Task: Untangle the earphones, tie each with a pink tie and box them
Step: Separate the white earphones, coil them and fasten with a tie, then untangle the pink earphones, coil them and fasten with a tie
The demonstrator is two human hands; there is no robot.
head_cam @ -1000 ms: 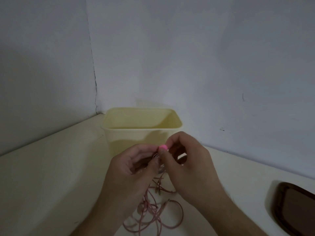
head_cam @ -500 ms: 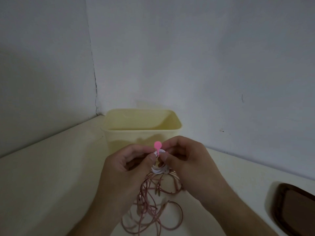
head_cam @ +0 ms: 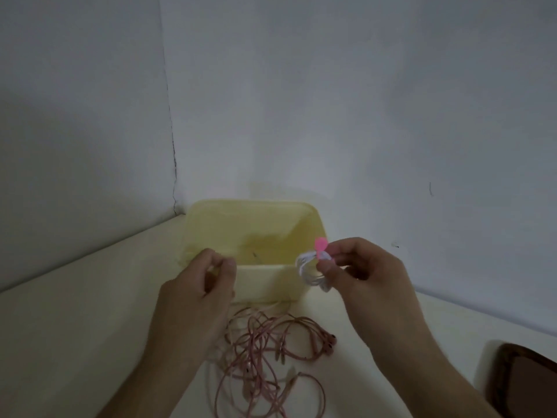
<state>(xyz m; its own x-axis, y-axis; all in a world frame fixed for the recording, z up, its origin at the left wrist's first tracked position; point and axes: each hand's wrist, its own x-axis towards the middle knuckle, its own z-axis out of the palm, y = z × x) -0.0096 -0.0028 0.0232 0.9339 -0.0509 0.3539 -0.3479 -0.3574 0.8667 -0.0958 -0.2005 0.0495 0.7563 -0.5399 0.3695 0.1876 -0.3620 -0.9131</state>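
The right hand [head_cam: 366,285] pinches a small coiled white earphone bundle [head_cam: 309,268] bound with a pink tie [head_cam: 320,246] over the right rim of the pale yellow plastic box [head_cam: 265,282]; the left hand [head_cam: 200,292] hovers with fingers curled, empty; tangled pink earphones [head_cam: 265,351] lie on the cream worktop [head_cam: 75,327] near its front edge

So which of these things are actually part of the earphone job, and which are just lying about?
Part of the job:
- white earphones, coiled, in the right hand
- pink tie round them
- pink earphones, tangled on the table
- yellow box, open
- left hand

Lying about:
- dark brown tray
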